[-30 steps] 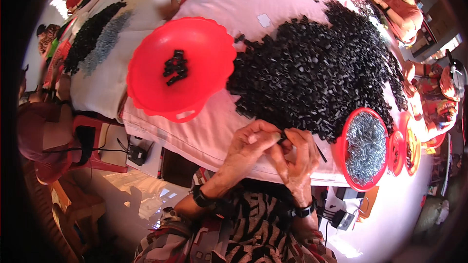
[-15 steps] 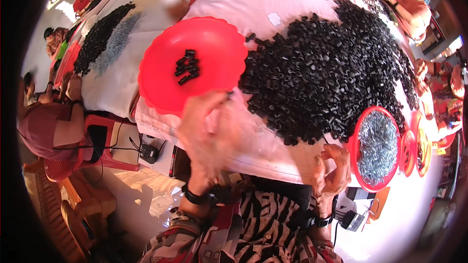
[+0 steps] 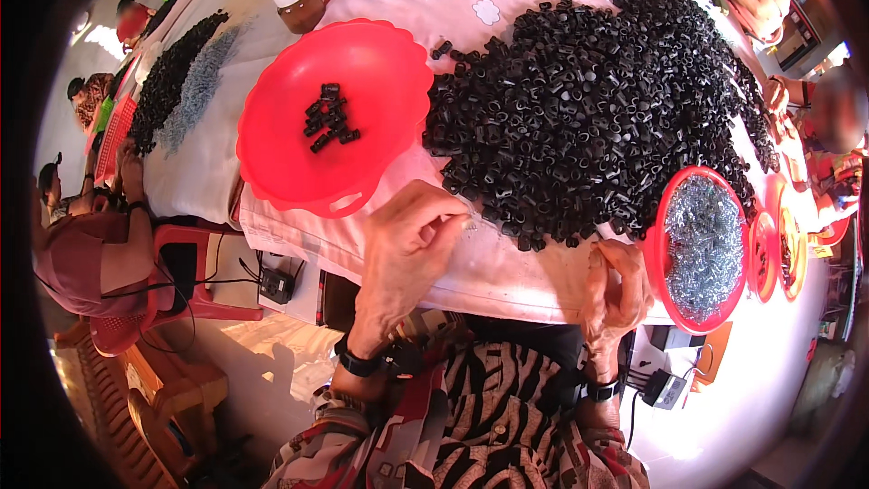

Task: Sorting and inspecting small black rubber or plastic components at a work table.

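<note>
My left hand [image 3: 403, 254] is over the table's near edge, between the red scalloped plate and the pile. Its thumb and forefinger are pinched together at a small pale, shiny spot that I cannot make out. Nearer the right, my right hand [image 3: 615, 288] has its fingers curled, thumb and fingertips together; what they hold, if anything, is too small to tell. A large pile of small black ring-like plastic parts [image 3: 579, 118] lies just beyond both hands. Several black parts [image 3: 329, 118] sit in the red plate [image 3: 281, 163].
At the right, a red bowl [image 3: 655, 258] holds many shiny silvery pieces. A brown jar with a white lid [image 3: 299, 7] stands beyond the plate. Another black heap [image 3: 176, 68] and a grey-blue heap [image 3: 201, 77] lie at far left. Other people sit around the table.
My left hand, blurred before, has come away from the plate toward the right and is now sharp. The whole view has shifted slightly, and the brown jar now shows clearly.
</note>
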Available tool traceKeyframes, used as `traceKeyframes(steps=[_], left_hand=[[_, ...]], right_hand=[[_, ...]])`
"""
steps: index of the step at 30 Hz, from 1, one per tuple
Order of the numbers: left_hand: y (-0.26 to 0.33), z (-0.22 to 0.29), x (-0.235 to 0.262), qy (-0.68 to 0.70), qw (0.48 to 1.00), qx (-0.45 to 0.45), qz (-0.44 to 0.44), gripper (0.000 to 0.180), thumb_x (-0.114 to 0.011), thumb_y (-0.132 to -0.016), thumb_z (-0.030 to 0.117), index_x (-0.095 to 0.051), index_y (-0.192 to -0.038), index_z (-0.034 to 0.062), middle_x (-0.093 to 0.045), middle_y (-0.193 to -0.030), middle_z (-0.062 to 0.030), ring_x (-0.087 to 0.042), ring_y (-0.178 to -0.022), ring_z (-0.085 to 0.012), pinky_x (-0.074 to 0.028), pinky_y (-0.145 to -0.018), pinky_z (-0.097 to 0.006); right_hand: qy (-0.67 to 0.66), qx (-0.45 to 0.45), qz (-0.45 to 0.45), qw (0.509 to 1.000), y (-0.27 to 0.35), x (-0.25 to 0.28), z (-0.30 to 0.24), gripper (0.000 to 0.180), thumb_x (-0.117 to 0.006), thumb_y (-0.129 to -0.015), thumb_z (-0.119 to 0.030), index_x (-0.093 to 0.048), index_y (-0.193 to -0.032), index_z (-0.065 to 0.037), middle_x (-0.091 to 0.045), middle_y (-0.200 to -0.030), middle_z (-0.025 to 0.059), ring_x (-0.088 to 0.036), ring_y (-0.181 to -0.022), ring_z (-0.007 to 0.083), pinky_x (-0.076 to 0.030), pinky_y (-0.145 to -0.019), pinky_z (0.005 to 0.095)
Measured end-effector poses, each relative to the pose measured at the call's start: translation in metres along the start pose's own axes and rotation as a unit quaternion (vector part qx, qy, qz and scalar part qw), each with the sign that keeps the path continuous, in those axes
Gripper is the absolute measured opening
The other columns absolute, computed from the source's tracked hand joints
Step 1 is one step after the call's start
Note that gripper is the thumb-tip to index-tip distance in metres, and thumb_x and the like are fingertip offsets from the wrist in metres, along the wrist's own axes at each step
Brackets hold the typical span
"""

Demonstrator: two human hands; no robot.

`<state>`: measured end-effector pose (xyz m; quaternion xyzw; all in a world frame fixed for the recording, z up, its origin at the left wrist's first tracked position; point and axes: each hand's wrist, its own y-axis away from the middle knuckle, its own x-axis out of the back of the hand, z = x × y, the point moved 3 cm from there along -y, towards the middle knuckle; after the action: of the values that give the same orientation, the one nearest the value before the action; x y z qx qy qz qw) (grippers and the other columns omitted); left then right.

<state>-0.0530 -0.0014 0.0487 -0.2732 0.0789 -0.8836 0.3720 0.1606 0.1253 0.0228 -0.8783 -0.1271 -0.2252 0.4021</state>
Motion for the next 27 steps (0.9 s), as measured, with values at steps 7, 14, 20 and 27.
traceKeyframes(steps=[7,14,20,27], left_hand=[[0.0,-0.004,-0.027,-0.094,0.991,-0.087,-0.041,0.019,-0.075,-0.076,-0.003,-0.07,-0.094,0.0014,-0.065,-0.095,-0.0088,-0.064,-0.083,-0.0263,-0.052,-0.07,-0.036],[-0.004,0.001,-0.031,-0.16,0.979,-0.112,-0.055,0.022,-0.072,-0.073,-0.004,-0.068,-0.094,0.0005,-0.062,-0.095,-0.0096,-0.059,-0.093,-0.031,-0.051,-0.075,-0.041],[-0.003,-0.001,-0.031,-0.147,0.98,-0.127,-0.051,0.02,-0.072,-0.073,-0.005,-0.065,-0.091,0.0008,-0.063,-0.095,-0.0092,-0.059,-0.092,-0.0317,-0.052,-0.075,-0.041],[-0.003,-0.001,-0.016,0.058,0.998,0.006,0.01,0.028,-0.066,-0.086,-0.005,-0.068,-0.113,0.0024,-0.064,-0.095,-0.0087,-0.061,-0.094,-0.0153,-0.051,-0.079,-0.032]], right_hand=[[-0.047,-0.041,0.003,0.998,0.0,0.003,-0.001,0.015,-0.068,-0.083,0.005,-0.067,-0.098,0.001,-0.069,-0.09,0.0141,-0.066,-0.078,0.0266,-0.052,-0.072,0.035],[-0.134,-0.124,0.031,0.983,0.007,0.004,0.006,0.014,-0.07,-0.084,0.005,-0.068,-0.097,0.001,-0.07,-0.088,0.0123,-0.066,-0.075,0.0196,-0.053,-0.071,0.0316],[-0.1,-0.114,0.009,0.988,0.005,0.002,0.0,0.013,-0.069,-0.084,0.004,-0.068,-0.097,0.001,-0.07,-0.089,0.0126,-0.066,-0.075,0.0207,-0.052,-0.073,0.0306],[-0.152,-0.053,-0.088,0.983,-0.013,-0.016,-0.035,0.016,-0.068,-0.078,0.007,-0.07,-0.093,0.002,-0.07,-0.092,0.0128,-0.065,-0.08,0.021,-0.052,-0.069,0.0318]])
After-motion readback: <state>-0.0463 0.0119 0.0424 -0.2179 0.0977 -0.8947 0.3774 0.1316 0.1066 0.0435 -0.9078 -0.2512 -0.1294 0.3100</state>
